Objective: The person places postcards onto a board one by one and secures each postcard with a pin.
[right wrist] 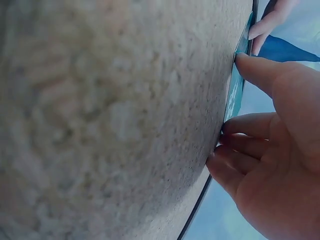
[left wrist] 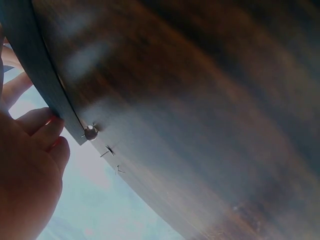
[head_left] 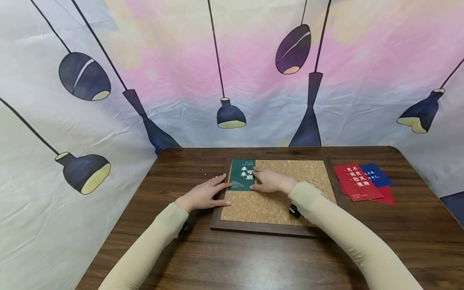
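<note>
A green card [head_left: 239, 175] with white lettering lies in the upper left corner of a framed cork board [head_left: 268, 209]. My left hand [head_left: 204, 194] rests over the board's left frame, fingers spread, with a fingertip touching the card's left edge. On the card's other side, my right hand [head_left: 272, 181] touches its right edge with thumb and fingertips spread apart. The right wrist view shows the fingertips meeting the green card [right wrist: 234, 100] flat on the cork. Under the left wrist, the board's dark frame [left wrist: 42, 65] runs beside the fingers.
Red cards [head_left: 357, 185] and a blue card [head_left: 378, 175] lie overlapping right of the board on the wooden table [head_left: 253, 257]. Several small metal pins [left wrist: 108, 151] lie left of the frame. A printed fabric backdrop [head_left: 253, 80] hangs behind the table.
</note>
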Available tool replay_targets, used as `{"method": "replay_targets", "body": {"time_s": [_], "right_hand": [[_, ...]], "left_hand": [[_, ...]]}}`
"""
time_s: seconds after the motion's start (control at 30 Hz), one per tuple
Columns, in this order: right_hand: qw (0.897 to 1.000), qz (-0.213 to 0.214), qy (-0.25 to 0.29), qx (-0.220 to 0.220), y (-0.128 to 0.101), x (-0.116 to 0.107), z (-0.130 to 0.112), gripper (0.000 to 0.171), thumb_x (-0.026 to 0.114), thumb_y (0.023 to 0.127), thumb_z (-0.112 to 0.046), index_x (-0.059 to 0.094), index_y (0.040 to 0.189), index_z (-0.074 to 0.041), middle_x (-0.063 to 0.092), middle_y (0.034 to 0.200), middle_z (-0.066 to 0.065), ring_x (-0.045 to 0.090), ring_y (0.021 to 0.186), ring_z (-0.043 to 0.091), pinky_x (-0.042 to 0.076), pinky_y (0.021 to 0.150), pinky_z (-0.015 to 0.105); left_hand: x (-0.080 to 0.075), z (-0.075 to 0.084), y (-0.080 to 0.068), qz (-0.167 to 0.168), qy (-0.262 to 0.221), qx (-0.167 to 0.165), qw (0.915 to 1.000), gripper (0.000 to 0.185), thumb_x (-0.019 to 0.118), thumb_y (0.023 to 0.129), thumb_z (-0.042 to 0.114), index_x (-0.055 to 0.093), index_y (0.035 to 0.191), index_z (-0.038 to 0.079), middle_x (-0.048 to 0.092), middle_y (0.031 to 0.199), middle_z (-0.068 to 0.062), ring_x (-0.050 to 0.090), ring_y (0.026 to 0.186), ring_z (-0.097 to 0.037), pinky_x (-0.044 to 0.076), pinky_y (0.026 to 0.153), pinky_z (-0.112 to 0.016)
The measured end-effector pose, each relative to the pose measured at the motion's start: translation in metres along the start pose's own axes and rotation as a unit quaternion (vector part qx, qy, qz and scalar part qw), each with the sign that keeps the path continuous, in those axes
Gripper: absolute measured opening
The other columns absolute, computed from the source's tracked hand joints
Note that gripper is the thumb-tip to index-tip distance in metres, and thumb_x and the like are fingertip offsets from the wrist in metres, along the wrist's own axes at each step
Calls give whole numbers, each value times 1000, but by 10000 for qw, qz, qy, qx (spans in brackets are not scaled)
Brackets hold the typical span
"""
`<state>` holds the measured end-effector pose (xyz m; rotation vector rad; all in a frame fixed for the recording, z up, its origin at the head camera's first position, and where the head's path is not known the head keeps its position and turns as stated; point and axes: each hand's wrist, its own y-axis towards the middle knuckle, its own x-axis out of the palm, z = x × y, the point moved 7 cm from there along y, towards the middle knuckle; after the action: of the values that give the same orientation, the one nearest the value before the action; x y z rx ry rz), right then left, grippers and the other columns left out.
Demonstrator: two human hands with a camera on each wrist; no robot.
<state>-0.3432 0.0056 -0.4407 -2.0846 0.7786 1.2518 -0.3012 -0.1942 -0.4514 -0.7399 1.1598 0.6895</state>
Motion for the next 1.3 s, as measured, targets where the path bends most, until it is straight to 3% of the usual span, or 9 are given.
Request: {"method": "replay_targets", "body": {"time_s": [0.37, 1.3], "right_hand": [[9998, 4, 176, 54, -3, -1, 6, 74, 59, 102, -41, 34, 153, 7, 24, 163, 22, 28, 148, 37, 29, 117, 50], [9998, -95, -67, 136, -2, 0, 6, 73, 59, 102, -43, 35, 154, 2, 26, 163, 18, 28, 148, 35, 28, 118, 48]], "left_hand": [[0, -1, 1, 15, 22, -33, 10000, 78, 53, 92, 72, 40, 156, 29, 17, 167, -7, 22, 151, -32, 31, 115, -53], [-4, 3, -1, 96, -29, 111, 9999, 77, 54, 92, 70, 45, 154, 24, 22, 165, -12, 25, 150, -34, 33, 115, -53]]}}
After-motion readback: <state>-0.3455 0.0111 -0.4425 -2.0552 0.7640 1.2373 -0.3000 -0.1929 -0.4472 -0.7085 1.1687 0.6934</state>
